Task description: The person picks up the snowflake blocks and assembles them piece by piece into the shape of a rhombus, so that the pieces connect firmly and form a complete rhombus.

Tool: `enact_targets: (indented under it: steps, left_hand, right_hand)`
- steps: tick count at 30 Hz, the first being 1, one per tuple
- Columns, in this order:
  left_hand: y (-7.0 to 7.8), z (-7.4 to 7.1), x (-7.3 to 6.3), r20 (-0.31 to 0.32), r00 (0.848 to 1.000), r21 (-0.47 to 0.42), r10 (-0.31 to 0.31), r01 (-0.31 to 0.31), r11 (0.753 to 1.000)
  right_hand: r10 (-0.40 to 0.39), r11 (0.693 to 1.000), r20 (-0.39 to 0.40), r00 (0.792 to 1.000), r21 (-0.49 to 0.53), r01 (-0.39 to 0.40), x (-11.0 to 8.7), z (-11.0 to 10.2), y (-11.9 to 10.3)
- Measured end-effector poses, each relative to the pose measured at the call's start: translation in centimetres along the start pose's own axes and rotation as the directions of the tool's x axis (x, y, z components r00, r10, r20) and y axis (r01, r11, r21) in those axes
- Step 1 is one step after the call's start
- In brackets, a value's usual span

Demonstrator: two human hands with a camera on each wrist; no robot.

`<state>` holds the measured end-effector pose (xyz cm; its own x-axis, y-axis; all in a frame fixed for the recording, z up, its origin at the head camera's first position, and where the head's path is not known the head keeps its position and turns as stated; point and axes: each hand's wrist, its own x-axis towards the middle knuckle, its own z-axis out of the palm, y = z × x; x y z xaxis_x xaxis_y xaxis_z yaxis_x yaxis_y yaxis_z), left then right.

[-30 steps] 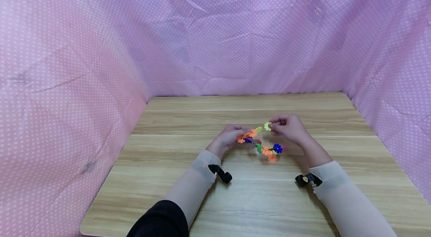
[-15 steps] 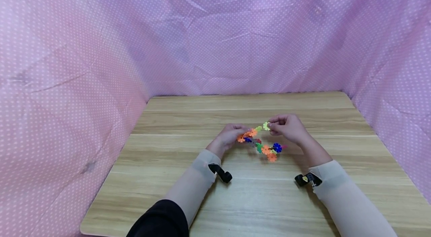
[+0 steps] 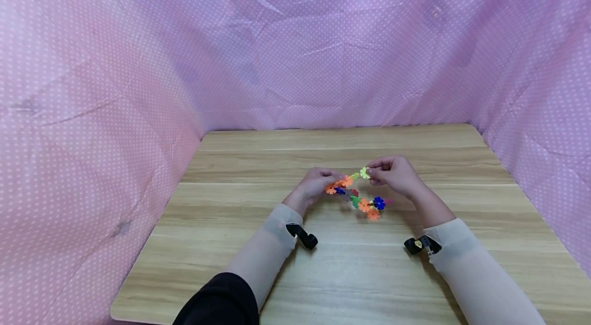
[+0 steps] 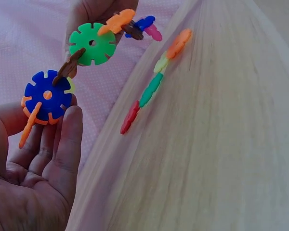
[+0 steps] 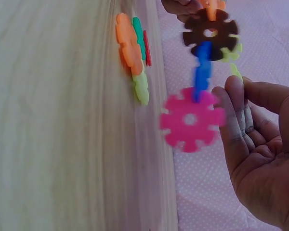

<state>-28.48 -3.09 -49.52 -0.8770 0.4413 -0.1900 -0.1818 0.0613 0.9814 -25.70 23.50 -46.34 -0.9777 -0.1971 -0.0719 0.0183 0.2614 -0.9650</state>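
While the left grip point(image 3: 315, 185) pinches a slotted-disc chain point(image 4: 92, 44), the right grip point(image 3: 393, 175) pinches a yellow disc point(image 3: 364, 173); between them, joining seems underway, calling next for aligned slots.

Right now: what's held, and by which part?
Left hand: disc chain, at its blue disc and the orange disc behind. Right hand: yellow disc, by its edge.
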Motion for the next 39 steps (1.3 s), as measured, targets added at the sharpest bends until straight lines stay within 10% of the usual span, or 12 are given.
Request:
enact_targets:
  steps: [39]
  left_hand:
    - [0.45, 0.28, -0.14, -0.009, 0.997, 0.136, 0.074, -0.073, 0.988]
  right_hand:
    - [0.005, 0.999, 0.046, 0.999, 0.033, -0.006, -0.5, 0.44, -0.61]
